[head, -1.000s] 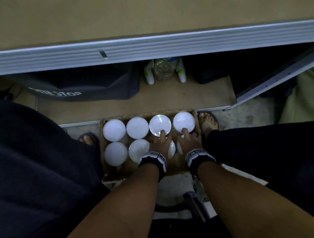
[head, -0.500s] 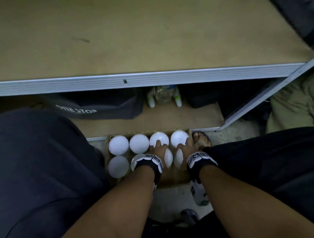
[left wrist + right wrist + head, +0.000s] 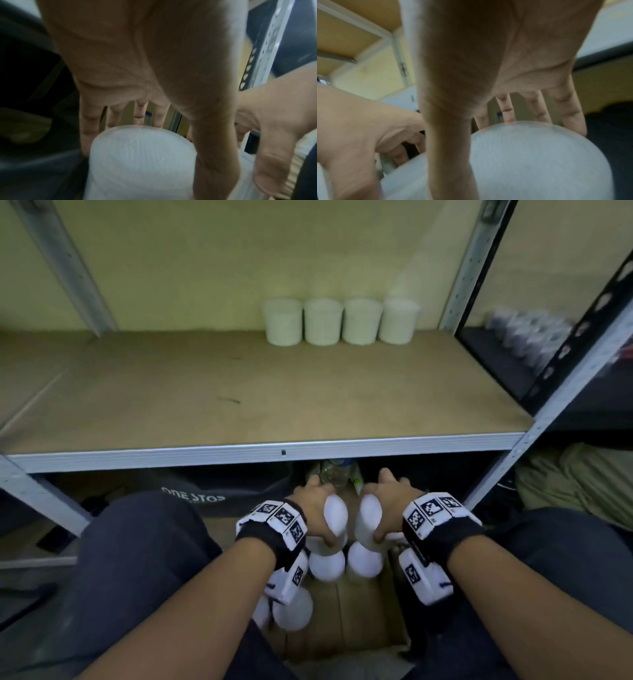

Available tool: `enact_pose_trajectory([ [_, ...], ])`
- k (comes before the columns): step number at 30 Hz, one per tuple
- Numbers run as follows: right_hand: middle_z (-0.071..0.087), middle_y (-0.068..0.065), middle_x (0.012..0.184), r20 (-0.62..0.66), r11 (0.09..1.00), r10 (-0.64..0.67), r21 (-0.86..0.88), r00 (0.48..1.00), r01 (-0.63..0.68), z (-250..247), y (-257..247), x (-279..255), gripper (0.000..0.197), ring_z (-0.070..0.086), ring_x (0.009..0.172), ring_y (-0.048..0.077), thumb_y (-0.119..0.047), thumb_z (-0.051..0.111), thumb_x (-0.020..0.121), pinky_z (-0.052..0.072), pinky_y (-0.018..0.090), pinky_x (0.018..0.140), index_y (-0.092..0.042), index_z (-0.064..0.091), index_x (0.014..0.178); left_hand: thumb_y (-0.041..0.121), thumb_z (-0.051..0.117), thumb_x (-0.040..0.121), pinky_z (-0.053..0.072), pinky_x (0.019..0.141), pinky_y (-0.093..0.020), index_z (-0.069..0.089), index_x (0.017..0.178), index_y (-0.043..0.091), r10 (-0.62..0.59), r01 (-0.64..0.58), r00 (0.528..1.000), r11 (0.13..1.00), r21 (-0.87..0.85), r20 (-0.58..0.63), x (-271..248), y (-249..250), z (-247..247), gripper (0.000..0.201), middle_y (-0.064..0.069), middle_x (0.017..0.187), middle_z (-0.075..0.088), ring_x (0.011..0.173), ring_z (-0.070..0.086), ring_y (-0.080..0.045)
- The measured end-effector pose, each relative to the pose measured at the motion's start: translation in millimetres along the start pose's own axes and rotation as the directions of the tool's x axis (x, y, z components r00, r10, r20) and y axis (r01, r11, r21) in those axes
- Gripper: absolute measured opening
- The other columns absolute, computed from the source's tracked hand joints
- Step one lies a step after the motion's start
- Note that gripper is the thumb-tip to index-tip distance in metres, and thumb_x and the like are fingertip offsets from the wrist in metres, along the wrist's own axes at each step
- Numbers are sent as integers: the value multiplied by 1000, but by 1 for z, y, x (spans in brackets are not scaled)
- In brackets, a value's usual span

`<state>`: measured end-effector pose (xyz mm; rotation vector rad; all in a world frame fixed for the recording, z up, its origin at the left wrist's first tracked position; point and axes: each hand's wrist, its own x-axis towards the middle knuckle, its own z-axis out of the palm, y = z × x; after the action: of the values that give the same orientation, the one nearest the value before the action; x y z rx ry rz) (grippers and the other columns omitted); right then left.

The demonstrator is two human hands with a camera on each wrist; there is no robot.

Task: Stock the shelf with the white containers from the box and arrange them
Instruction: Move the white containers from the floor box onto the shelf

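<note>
head view: a person sits in front of a metal shelf [image 3: 239,405] with a brown board on it.
left hand: the left hand [image 3: 313,505] is wrapped round a white container [image 3: 334,520], fingers on the far side and thumb on the near side, so it is holding that tub.
right hand: the right hand [image 3: 388,498] holds another white container [image 3: 368,520] the same way, thumb near and fingers far.
held tubs: the two held tubs are side by side, just apart, up above the box [image 3: 356,611].
left wrist view: the left hand's fingers [image 3: 89,121] reach over the far edge of its tub [image 3: 142,155]; the picture is blurry.
right wrist view: the right hand's fingers [image 3: 570,112] curl past the round top of its tub [image 3: 539,155]; blurry too.
box: the brown box is on the floor between the person's legs, with more white tubs [image 3: 327,565] standing in it under the hands.
shelf: four white tubs [image 3: 340,321] stand in a row at the back of the shelf, touching or nearly touching, toward the right side.
under the shelf: a dark bag [image 3: 212,491] with white letters sits below, and a clear bottle [image 3: 334,472] is just past the hands.
wrists: each wrist wears a black band [image 3: 270,534] with white blocks that have square black marks.
</note>
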<state>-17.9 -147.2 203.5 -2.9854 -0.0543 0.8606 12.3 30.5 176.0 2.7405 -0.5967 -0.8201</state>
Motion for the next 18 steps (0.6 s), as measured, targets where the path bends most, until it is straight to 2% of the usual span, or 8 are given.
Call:
enact_pose_trajectory([
  [1,31,2,120,-2,1000,-3,3,1000,3,-14,-2,-10,75,42,111,34,-37,80,55,53,48,82,-35,47,122,46,81,51,53,86,-47,40,126,25,9,-9,1000,1000,-13,6,-6,0,-12,88,-3,119,33,107,49,-32],
  [4,33,2,123,-74,999,-41,0,996,41,-60,-8,-32,79,43,115,32,-42,81,55,52,48,87,-37,46,126,40,82,55,52,89,-44,41,130,24,91,-93,993,995,-23,-80,-28,1,-52,87,0,120,34,108,49,-26],
  [7,40,0,121,-173,996,-87,13,981,90,-103,-14,-54,78,48,112,28,-45,80,55,50,40,88,-38,47,125,40,82,54,51,90,-37,44,131,29,133,-144,973,988,-46,-191,-55,2,-88,87,5,118,38,107,52,-20],
  [9,42,-2,123,-227,991,-119,35,967,130,-125,-17,-66,82,48,114,25,-47,80,58,49,36,87,-38,44,131,43,82,55,49,92,-35,44,131,31,165,-185,948,981,-52,-272,-74,2,-111,86,6,121,41,108,52,-17],
  [13,41,-7,136,-359,974,-146,112,922,198,-153,-29,-71,93,43,125,18,-49,81,57,44,39,101,-34,38,138,47,80,61,46,96,-33,40,135,33,150,-196,906,978,-77,-397,-99,-1,-151,86,11,134,40,117,48,-15],
  [15,44,-6,134,-423,962,-156,139,893,234,-162,-38,-68,90,44,123,18,-48,81,57,44,39,100,-33,41,136,48,79,61,44,96,-31,43,135,33,132,-187,880,979,-79,-456,-102,-4,-164,83,11,131,44,117,46,-13],
  [18,48,-4,127,-501,950,-143,171,853,260,-170,-46,-57,77,48,117,20,-43,80,61,45,35,96,-29,48,129,48,80,60,40,88,-26,49,130,31,85,-157,846,983,-93,-527,-98,-13,-178,78,10,124,48,112,47,-11],
])
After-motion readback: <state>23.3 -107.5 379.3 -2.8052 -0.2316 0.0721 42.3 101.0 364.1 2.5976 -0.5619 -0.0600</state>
